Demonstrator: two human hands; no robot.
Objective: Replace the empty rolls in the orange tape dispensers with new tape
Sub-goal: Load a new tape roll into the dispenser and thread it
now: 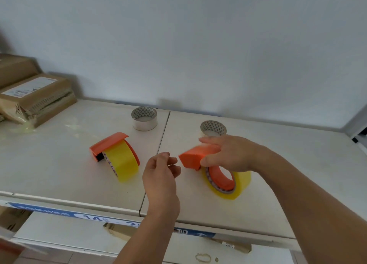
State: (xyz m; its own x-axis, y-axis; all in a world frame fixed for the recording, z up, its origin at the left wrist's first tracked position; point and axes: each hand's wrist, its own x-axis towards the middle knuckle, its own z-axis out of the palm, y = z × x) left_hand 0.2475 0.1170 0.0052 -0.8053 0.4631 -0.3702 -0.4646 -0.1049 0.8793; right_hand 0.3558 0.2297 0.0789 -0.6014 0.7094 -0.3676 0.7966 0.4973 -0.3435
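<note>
Gripping right dispenser point(195, 156), right hand point(228, 153); nose pointing left, apparently.

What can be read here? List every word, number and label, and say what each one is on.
"14": blue strip on the shelf's front edge; other marks there are blurred.
"2": same strip, right of the "14", partly hidden by the left forearm.
Barcode sticker: bars too small to read.
White tag on the cardboard below: digits too blurred.
Shipping label on the cardboard box: unreadable.
Print on the left tape roll: unreadable.
</note>
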